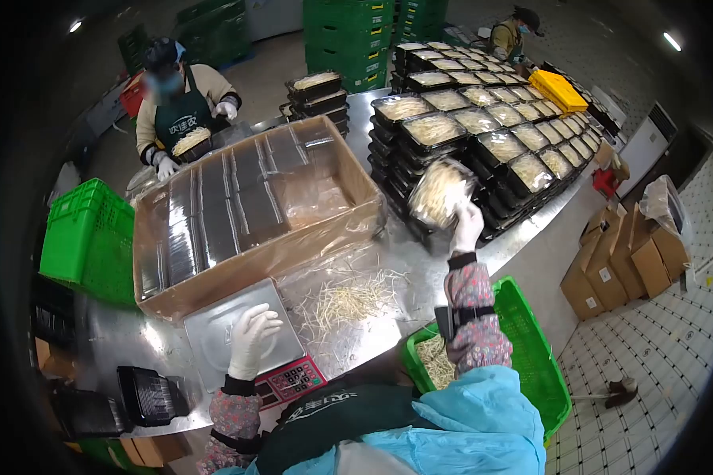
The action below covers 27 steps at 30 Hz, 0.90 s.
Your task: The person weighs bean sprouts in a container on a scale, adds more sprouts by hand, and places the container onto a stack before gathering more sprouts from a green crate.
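My right hand (pixel 467 227), in a white glove, grips the edge of a black tray filled with pale sprouts (pixel 440 194). That tray is tilted in front of the tall stacks of filled trays. Over the steel plate of a scale (pixel 214 332) is my left hand (pixel 253 332), also gloved, its fingers slightly curled and apart with nothing in them. The scale's red keypad (pixel 295 378) lies just below. Loose sprouts (pixel 345 305) are scattered on the steel table (pixel 372 342) between my hands.
A cardboard box (pixel 253 257) holds nested black trays. Stacked filled trays (pixel 503 146) cover the table's right. Green crates stand at the left (pixel 75 229) and beside my right arm (pixel 531 348). Across the table, a person (pixel 184 103) holds a filled tray; another person (pixel 509 39) is farther back.
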Tool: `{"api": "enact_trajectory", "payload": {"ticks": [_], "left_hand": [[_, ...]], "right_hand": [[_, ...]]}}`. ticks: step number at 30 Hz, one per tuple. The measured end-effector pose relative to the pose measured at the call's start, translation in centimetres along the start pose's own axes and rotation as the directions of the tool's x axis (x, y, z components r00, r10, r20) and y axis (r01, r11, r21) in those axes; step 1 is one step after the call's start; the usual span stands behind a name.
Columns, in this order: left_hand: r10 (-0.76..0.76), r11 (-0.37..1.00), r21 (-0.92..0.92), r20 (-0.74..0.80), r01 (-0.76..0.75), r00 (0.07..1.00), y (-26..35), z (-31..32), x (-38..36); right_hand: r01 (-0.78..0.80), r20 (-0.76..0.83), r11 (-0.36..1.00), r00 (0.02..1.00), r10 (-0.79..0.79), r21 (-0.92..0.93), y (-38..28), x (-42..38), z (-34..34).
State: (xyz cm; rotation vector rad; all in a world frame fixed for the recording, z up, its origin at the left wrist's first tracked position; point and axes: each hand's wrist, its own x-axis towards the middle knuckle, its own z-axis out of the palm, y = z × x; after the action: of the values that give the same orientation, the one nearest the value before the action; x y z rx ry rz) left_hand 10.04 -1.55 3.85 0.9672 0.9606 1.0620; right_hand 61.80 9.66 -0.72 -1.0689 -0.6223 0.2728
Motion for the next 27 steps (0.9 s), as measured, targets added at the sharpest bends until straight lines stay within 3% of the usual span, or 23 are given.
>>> {"api": "enact_trajectory", "payload": {"ticks": [1, 2, 3, 4, 5, 6, 7, 8, 9, 10, 12, 13, 15, 17, 19, 20, 23, 24, 26, 27], "left_hand": [[0.018, 0.999, 0.041, -0.045, -0.016, 0.999, -0.5, -0.5, -0.3], [0.015, 0.999, 0.029, -0.085, -0.013, 0.996, -0.5, -0.6, -0.5], [0.012, 0.999, 0.034, -0.108, -0.008, 0.994, -0.2, -0.7, -0.8], [0.027, 0.998, 0.058, -0.131, -0.020, 0.991, 0.2, -0.8, -1.3], [0.043, 0.996, 0.081, -0.156, -0.031, 0.987, 0.5, -0.9, -1.7], [0.054, 0.992, 0.120, -0.211, -0.029, 0.976, 0.5, -1.6, -2.1], [0.041, 0.993, 0.121, -0.241, -0.012, 0.970, 0.7, -2.3, -2.6], [0.075, 0.989, 0.141, -0.302, -0.034, 0.950, 1.1, -3.0, -3.3], [0.103, 0.985, 0.164, -0.366, -0.045, 0.925, 1.3, -4.0, -4.4], [0.154, 0.978, 0.191, -0.398, -0.082, 0.904, 1.3, -5.6, -5.2], [0.180, 0.972, 0.229, -0.549, -0.061, 0.816, 0.6, -9.7, -7.7], [0.216, 0.962, 0.268, -0.623, -0.055, 0.752, 0.2, -11.7, -9.0], [0.408, 0.856, 0.516, -0.692, 0.015, 0.595, -1.1, -16.9, -12.0], [0.512, 0.798, 0.600, -0.725, 0.056, 0.461, -1.6, -21.4, -15.0], [0.583, 0.739, 0.648, -0.752, 0.183, 0.306, -1.4, -24.0, -17.3], [0.596, 0.693, 0.655, -0.756, 0.300, 0.272, -0.8, -24.5, -18.3], [0.700, 0.387, 0.621, -0.679, 0.682, 0.221, -0.8, -27.1, -20.5], [0.701, 0.386, 0.617, -0.679, 0.686, 0.217, -1.1, -28.0, -21.1], [0.718, 0.134, 0.469, -0.653, 0.873, 0.240, -2.0, -29.9, -22.0], [0.716, 0.139, 0.462, -0.658, 0.876, 0.233, -2.2, -30.9, -22.6]], "right_hand": [[-0.053, -0.145, 0.998, 0.988, 0.056, 0.027, 0.9, 2.2, 0.6], [-0.094, -0.055, 0.995, 0.994, 0.096, 0.041, 6.8, 6.6, -1.2], [-0.234, -0.062, 0.969, 0.969, 0.239, 0.074, 6.7, 7.4, -0.8], [-0.442, -0.128, 0.896, 0.888, 0.442, 0.029, 6.6, 7.7, -0.5], [-0.529, -0.240, 0.849, 0.823, 0.514, 0.004, 6.9, 7.8, 0.2], [-0.366, -0.220, 0.918, 0.893, 0.393, 0.155, 10.2, 9.4, -0.3], [-0.432, -0.226, 0.902, 0.877, 0.424, 0.011, 10.5, 9.8, -1.0], [-0.424, -0.222, 0.906, 0.883, 0.413, 0.000, 10.5, 9.6, -1.2], [-0.387, -0.154, 0.914, 0.903, 0.402, 0.117, 11.2, 9.5, -1.8], [-0.424, -0.122, 0.901, 0.893, 0.433, 0.091, 9.6, 8.2, -1.8], [-0.395, -0.207, 0.914, 0.890, 0.406, 0.095, 6.7, 3.2, -0.3], [-0.361, -0.201, 0.931, 0.909, 0.364, 0.052, 6.3, 1.2, -0.4], [-0.271, -0.031, 0.943, 0.962, 0.270, -0.193, 12.0, -2.7, -2.3], [0.018, 0.368, 0.840, 0.904, 0.219, -0.542, 16.4, -7.7, -3.8], [0.298, 0.430, 0.336, 0.781, 0.452, -0.894, 11.6, -14.0, -0.8], [0.337, 0.466, 0.333, 0.743, 0.480, -0.881, 10.7, -16.1, 0.6], [0.443, 0.586, 0.383, 0.601, 0.544, -0.810, 8.1, -20.8, 4.6], [0.518, 0.634, 0.381, 0.510, 0.581, -0.766, 7.0, -21.9, 5.4], [0.634, 0.706, 0.379, 0.402, 0.584, -0.674, 4.0, -24.4, 6.6], [0.694, 0.727, 0.360, 0.345, 0.594, -0.624, 2.6, -25.6, 7.0]]}}
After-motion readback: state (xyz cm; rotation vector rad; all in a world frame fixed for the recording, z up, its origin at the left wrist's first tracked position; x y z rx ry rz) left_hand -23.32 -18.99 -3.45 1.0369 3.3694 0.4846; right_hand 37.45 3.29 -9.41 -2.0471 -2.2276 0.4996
